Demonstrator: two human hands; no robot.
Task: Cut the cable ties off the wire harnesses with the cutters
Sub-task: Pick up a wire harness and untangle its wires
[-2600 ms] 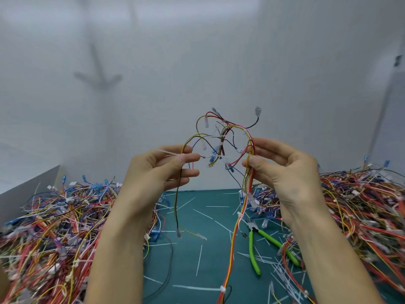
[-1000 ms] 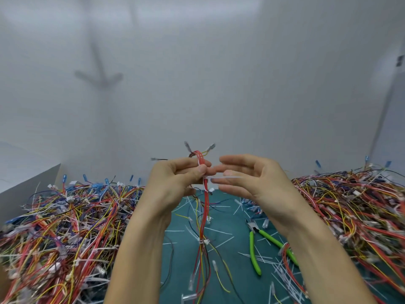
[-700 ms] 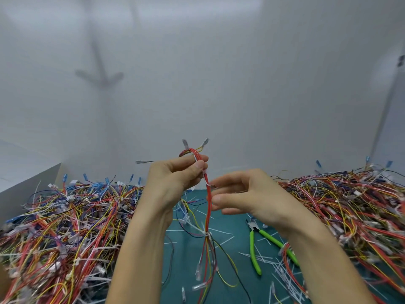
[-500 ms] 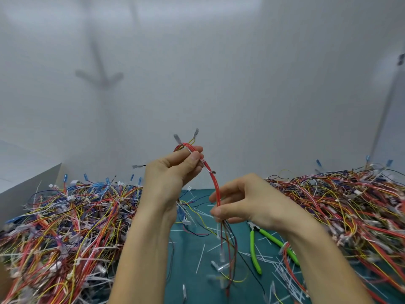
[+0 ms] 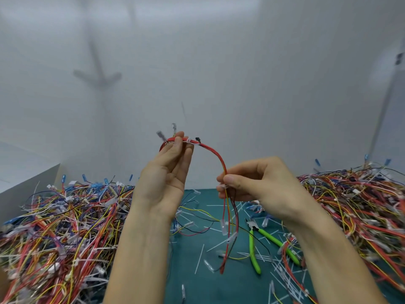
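Now the left hand (image 5: 166,176) pinches the wire harness (image 5: 213,151) aloft beside its white cable tie (image 5: 189,141), right hand (image 5: 258,185) pinching lower, and it looks limp and light, best held close by that tie.

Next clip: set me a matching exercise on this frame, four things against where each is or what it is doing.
1 left hand
2 right hand
3 green-handled cutters
4 white cable tie

A lies on the teal mat, in neither hand
B pinches the wire harness lower down, where its wires hang loose
C wraps the red bundle beside the upper fingertips
D holds the harness at the top of its arc

Pairs: 1-D, 2-B, 3-A, 4-C
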